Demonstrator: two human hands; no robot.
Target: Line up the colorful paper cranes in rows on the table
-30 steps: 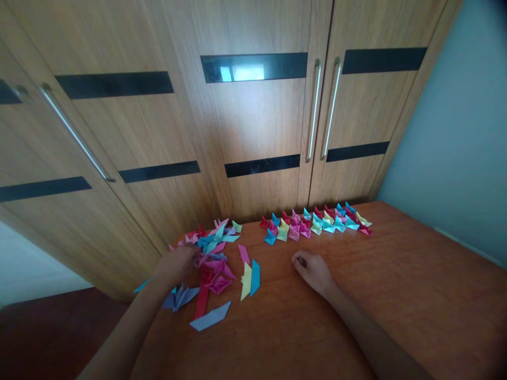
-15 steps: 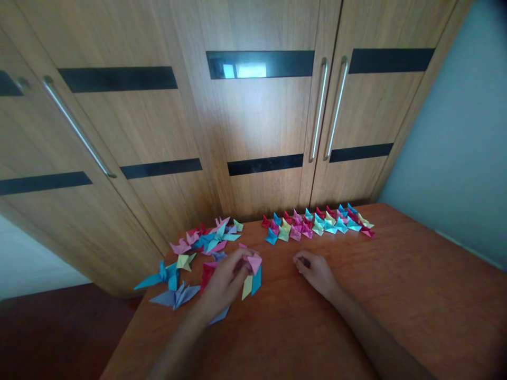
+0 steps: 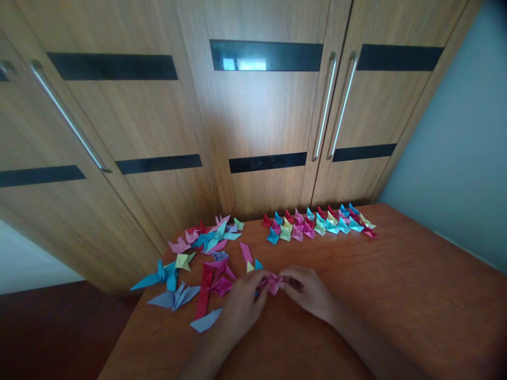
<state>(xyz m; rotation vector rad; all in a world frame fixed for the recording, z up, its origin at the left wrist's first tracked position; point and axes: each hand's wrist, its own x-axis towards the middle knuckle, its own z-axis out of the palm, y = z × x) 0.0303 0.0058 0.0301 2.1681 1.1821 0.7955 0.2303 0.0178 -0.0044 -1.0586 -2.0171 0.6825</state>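
A small pink origami piece (image 3: 274, 284) is pinched between my two hands above the near middle of the table. My left hand (image 3: 244, 296) is closed on its left side, and my right hand (image 3: 311, 292) has its fingers on the right side. The exact fold of the piece is partly hidden by the fingertips. Just behind my left hand, the tips of a yellow paper (image 3: 250, 267) and a blue paper (image 3: 259, 264) stick out, with a pink paper strip (image 3: 246, 253) beyond them. Magenta origami (image 3: 221, 277) and a red folded strip (image 3: 203, 295) lie left of my left hand.
Rows of small colourful origami pieces (image 3: 308, 229) line the back of the brown table (image 3: 396, 295). Several paper cranes, including a blue one (image 3: 161, 274) and a lavender one (image 3: 176, 297), lie at the left. A wooden wardrobe (image 3: 265, 121) stands directly behind.
My left hand has carried the pink origami piece right and toward me. My right hand has come left and now grips it too. The pink strip and the magenta origami are uncovered.
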